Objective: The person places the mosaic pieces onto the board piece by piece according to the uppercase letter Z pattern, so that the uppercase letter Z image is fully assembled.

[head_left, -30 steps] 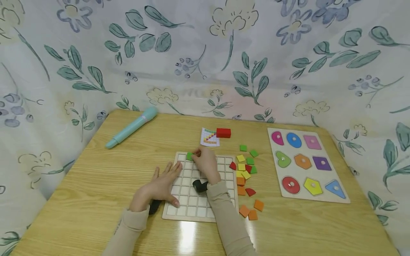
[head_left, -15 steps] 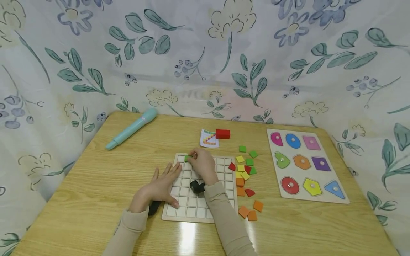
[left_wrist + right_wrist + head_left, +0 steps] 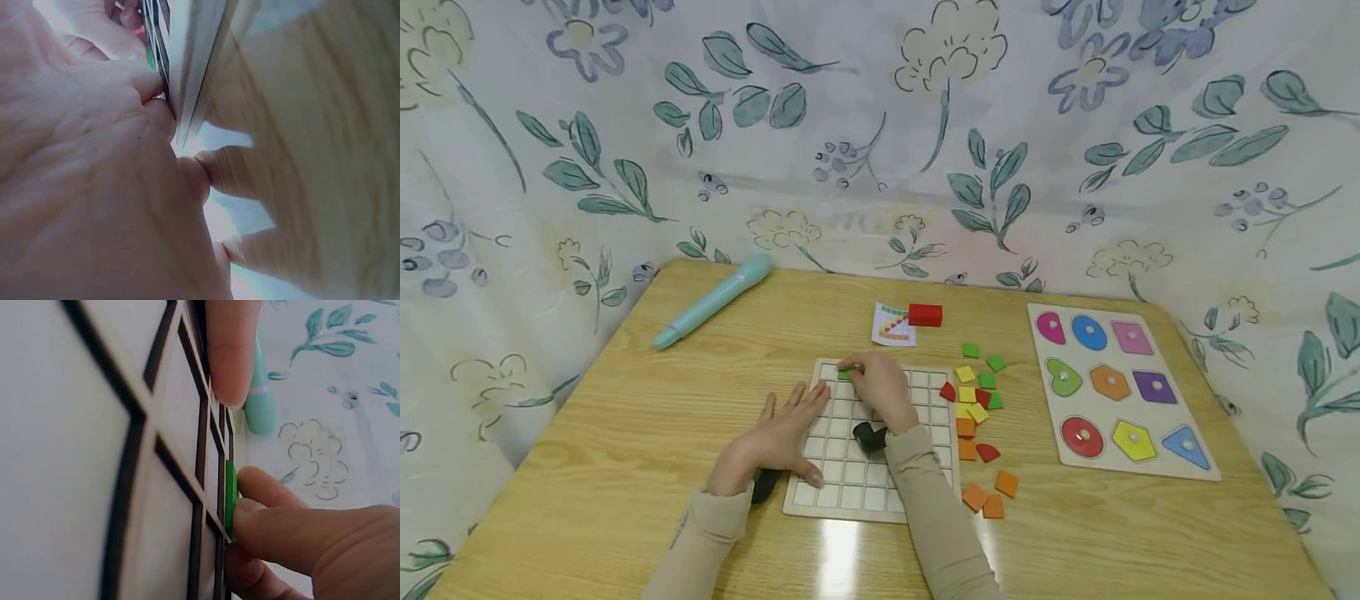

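A wooden grid board [image 3: 839,472] with white squares lies on the table. My left hand [image 3: 775,440] rests on its left edge, fingers spread and thumb out. In the left wrist view, the palm of that hand [image 3: 106,169] lies along the board's rim [image 3: 199,62]. My right hand [image 3: 883,390] is over the board's far left part. It pinches a green square tile [image 3: 230,494] by its edges, thumb on the near side, flat against the grid in the right wrist view. From the head, fingers partly cover this green tile.
Loose green, yellow, red and orange tiles [image 3: 967,394] lie along the board's right side. Behind it are a pattern card [image 3: 892,325] and a red block [image 3: 925,315]. A shape puzzle [image 3: 1097,408] lies right; a long teal tapered object [image 3: 713,302] lies far left.
My right hand has drawn the green tile slightly left and nearer on the board, and its fingers now cover more of it. The left hand stays in place.
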Tool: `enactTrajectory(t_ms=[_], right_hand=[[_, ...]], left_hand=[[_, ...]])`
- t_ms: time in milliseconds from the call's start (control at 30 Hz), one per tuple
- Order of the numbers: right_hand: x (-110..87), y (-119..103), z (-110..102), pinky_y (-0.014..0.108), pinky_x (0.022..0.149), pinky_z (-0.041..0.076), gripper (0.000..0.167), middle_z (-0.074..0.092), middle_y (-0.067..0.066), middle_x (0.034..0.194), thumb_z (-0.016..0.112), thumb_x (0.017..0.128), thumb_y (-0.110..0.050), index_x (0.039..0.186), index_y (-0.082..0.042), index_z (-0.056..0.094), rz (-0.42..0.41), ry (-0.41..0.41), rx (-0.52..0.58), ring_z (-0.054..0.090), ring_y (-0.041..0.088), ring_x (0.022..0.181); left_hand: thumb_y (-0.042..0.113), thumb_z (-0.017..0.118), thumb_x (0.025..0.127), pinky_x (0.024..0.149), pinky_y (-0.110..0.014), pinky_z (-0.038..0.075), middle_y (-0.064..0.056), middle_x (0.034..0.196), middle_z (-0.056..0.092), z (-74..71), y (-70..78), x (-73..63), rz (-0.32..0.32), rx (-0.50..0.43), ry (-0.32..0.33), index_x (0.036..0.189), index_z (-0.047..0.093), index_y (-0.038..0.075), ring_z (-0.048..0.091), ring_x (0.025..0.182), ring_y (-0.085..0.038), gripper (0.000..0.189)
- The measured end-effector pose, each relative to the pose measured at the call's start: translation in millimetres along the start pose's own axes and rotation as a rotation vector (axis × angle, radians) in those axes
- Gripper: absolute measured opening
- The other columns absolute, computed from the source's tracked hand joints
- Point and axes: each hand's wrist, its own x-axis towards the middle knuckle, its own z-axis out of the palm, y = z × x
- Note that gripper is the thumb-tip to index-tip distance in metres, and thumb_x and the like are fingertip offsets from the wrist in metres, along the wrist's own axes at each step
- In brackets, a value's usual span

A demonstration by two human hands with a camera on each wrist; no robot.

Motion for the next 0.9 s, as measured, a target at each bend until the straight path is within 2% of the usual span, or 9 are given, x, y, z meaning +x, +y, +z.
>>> enactTrajectory(t_ms=[67, 133, 233, 333, 367, 467, 600, 767, 900], right_hand=[[-1.2, 6.1, -4.5, 0.018, 0.045, 0.033, 0.022, 0.070, 0.003, 0.085, 0.062, 0.093, -0.013, 0.108, -0.022, 0.076, 0.007, -0.023, 0.031, 0.046, 0.008, 0.053], [-2.2, 13.6, -12.3, 0.020, 0.052, 0.039, 0.022, 0.071, 0.005, 0.094, 0.062, 0.094, -0.017, 0.112, -0.020, 0.074, 0.011, -0.049, 0.114, 0.053, 0.011, 0.064], [-2.9, 28.7, -31.6, 0.024, 0.067, 0.047, 0.027, 0.069, 0.009, 0.108, 0.060, 0.096, -0.020, 0.121, -0.016, 0.069, 0.025, -0.047, 0.296, 0.060, 0.018, 0.085], [-2.5, 51.0, -53.2, 0.026, 0.073, 0.050, 0.033, 0.066, 0.013, 0.116, 0.058, 0.097, -0.022, 0.129, -0.011, 0.063, 0.076, 0.046, 0.484, 0.062, 0.024, 0.097], [-3.0, 60.0, -59.6, 0.025, 0.069, 0.050, 0.034, 0.065, 0.013, 0.118, 0.058, 0.097, -0.022, 0.130, -0.011, 0.062, 0.109, 0.085, 0.532, 0.061, 0.025, 0.095], [-4.6, 89.9, -73.7, 0.017, 0.067, 0.048, 0.037, 0.063, 0.015, 0.124, 0.058, 0.097, -0.022, 0.131, -0.007, 0.060, 0.178, 0.235, 0.604, 0.062, 0.022, 0.094], [-10.6, 121.5, -84.6, 0.012, 0.066, 0.047, 0.039, 0.062, 0.018, 0.129, 0.061, 0.094, -0.012, 0.132, -0.003, 0.058, 0.238, 0.356, 0.600, 0.064, 0.021, 0.096], [-18.0, 135.4, -91.3, 0.020, 0.068, 0.048, 0.045, 0.062, 0.014, 0.132, 0.066, 0.089, -0.006, 0.133, -0.008, 0.058, 0.308, 0.335, 0.416, 0.062, 0.026, 0.104], [-20.3, 134.8, -95.8, 0.033, 0.084, 0.052, 0.045, 0.063, 0.013, 0.131, 0.066, 0.088, -0.005, 0.133, -0.008, 0.058, 0.336, 0.318, 0.264, 0.060, 0.027, 0.113]], left_hand=[[0.043, 0.087, 0.055, 0.110, -0.071, -0.013, -0.013, 0.164, 0.002, 1.7, 1.8, 2.8, 0.006, 0.002, -0.009, 0.156, 0.008, 0.006, -0.007, 0.149, -0.042, 0.134], [0.044, 0.087, 0.055, 0.110, -0.071, -0.014, -0.012, 0.164, 0.001, 3.0, 3.0, 4.9, 0.008, 0.010, -0.014, 0.156, 0.007, 0.007, -0.008, 0.149, -0.042, 0.134], [0.044, 0.087, 0.055, 0.110, -0.071, -0.015, -0.013, 0.164, 0.000, 3.3, 3.2, 5.7, 0.008, 0.017, -0.010, 0.156, 0.006, 0.007, -0.008, 0.149, -0.043, 0.135], [0.043, 0.087, 0.054, 0.109, -0.072, -0.015, -0.015, 0.163, 0.001, 2.1, 2.2, 3.0, 0.006, 0.016, -0.001, 0.156, 0.006, 0.005, -0.008, 0.148, -0.044, 0.136], [0.043, 0.087, 0.053, 0.109, -0.072, -0.015, -0.016, 0.163, 0.001, 1.6, 1.6, 1.7, 0.005, 0.015, 0.002, 0.156, 0.006, 0.005, -0.008, 0.148, -0.045, 0.136], [0.043, 0.087, 0.053, 0.108, -0.073, -0.015, -0.016, 0.163, 0.001, 1.2, 0.3, -1.7, 0.003, 0.003, 0.002, 0.156, 0.006, 0.004, -0.008, 0.148, -0.046, 0.136], [0.044, 0.087, 0.052, 0.107, -0.074, -0.014, -0.017, 0.163, 0.002, 1.9, -0.1, -2.7, 0.007, -0.001, 0.009, 0.156, 0.007, 0.004, -0.007, 0.148, -0.047, 0.137], [0.043, 0.088, 0.052, 0.106, -0.074, -0.014, -0.018, 0.163, 0.002, 4.1, 1.0, -0.2, 0.018, -0.013, 0.012, 0.156, 0.007, 0.004, -0.007, 0.148, -0.047, 0.137], [0.044, 0.087, 0.052, 0.106, -0.074, -0.016, -0.018, 0.163, 0.001, 6.7, 2.8, 2.5, 0.033, -0.033, 0.010, 0.156, 0.007, 0.004, -0.008, 0.147, -0.047, 0.137]])
